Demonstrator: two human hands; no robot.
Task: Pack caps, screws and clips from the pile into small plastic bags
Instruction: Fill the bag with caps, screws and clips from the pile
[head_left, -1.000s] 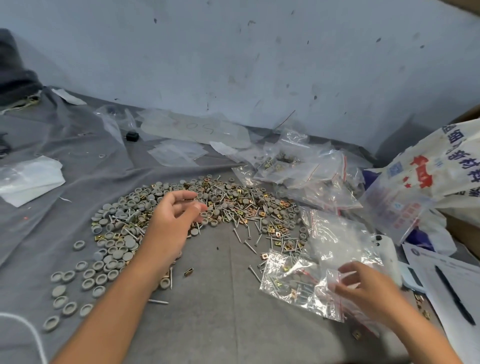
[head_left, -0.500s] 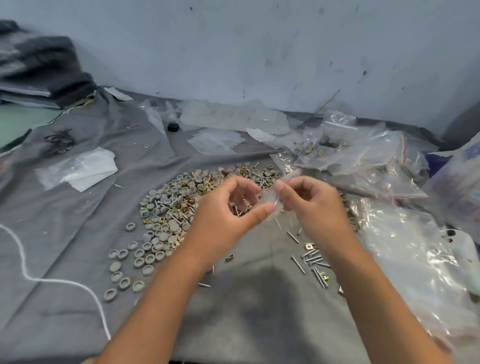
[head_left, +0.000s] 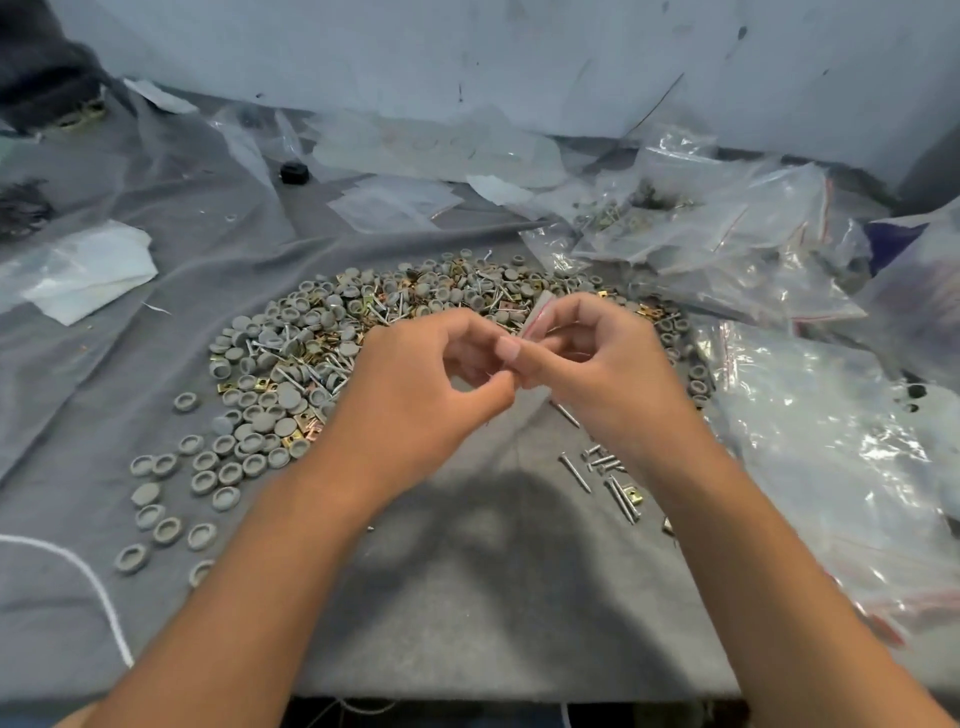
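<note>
A pile (head_left: 332, 338) of grey round caps, silver screws and gold clips lies on the grey cloth in the middle. My left hand (head_left: 415, 384) and my right hand (head_left: 597, 364) meet above its near edge, fingertips together. Both pinch a small clear plastic bag (head_left: 537, 317) with a red strip at its mouth, held between them. What the bag contains is hidden by my fingers. Loose screws (head_left: 608, 475) and a gold clip lie under my right wrist.
Clear bags (head_left: 727, 228), some holding parts, are heaped at the back right and along the right side (head_left: 841, 467). A white folded sheet (head_left: 88, 270) lies at left, a white cord (head_left: 98, 587) at the near left, a black cap (head_left: 294, 172) at the back.
A second ago my left hand was over the pile and my right hand on the bags at right. Both have since come together at the centre, pinching one small bag.
</note>
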